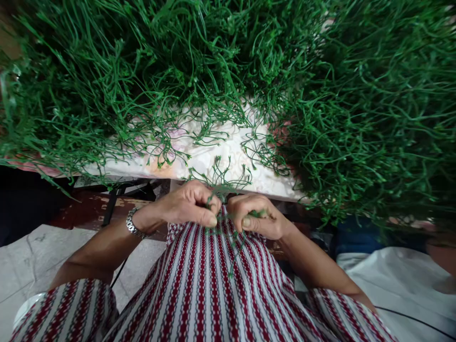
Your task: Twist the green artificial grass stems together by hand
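Observation:
In front of my body, close to the table's near edge, my left hand (194, 204) and my right hand (258, 216) are nearly together. Both are closed, thumbs pressed to curled fingers, around thin green plastic-looking stems (238, 254). One stem hangs down from my right hand over the striped garment. Just above my hands, more branching stems (221, 175) spread across the table edge; whether these are held cannot be made out. My fingers hide most of what they grip, and the fingertips are slightly blurred.
A large heap of green stems (142, 61) covers the table's far and left parts. Another heap (377, 123) fills the right. A floral tablecloth (210, 154) shows between them. At lower right, part of another person in pale clothing (384, 275) sits close by.

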Available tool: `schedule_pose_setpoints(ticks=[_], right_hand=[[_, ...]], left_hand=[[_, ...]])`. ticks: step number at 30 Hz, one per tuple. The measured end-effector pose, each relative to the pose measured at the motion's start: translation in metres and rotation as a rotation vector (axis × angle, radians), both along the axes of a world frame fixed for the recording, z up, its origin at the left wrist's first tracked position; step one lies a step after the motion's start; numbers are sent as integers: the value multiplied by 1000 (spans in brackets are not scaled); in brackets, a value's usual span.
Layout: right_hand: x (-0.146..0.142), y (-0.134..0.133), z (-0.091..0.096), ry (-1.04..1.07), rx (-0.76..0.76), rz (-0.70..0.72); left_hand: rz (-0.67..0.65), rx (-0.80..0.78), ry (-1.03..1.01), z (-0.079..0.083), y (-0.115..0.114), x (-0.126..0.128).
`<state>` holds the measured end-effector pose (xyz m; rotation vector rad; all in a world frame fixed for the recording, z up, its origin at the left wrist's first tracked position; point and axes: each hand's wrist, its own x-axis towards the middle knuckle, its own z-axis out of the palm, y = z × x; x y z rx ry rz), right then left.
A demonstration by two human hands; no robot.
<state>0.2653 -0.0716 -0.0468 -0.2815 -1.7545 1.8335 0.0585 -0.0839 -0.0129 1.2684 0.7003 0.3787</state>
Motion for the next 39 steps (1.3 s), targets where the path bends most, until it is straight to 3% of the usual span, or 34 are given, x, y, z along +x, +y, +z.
schedule_pose_setpoints(ticks=[5,10,13,15,19,22,25,30,32,35,39], right_hand=[[0,8,4,-188,65,-329],[-12,4,7,-281,98,-565],[-16,3,12,-319,26,-643],[-17,4,15,-340,81,-675],[-17,7,16,-420,336,-832],[-16,7,14,-454,354,-879],[-16,6,14,-359,169,-833],[-22,15,16,-26,-310,-745],[-20,19,18,24,-375,-754],[-2,17,32,-80,-235,-805],[48,4,81,-324,178,-1042]], left_hand=[[171,311,241,7,7,11],[447,660,316,-1,9,33],[522,902,345,-4,10,41],[537,972,429,-3,10,44],[451,1024,666,-3,11,46],[369,1077,622,-3,12,47],[344,1132,428,-2,13,48],[274,1086,188,-3,8,57],[306,1052,155,0,6,58],[480,984,186,9,7,48],[494,813,242,20,13,26]])
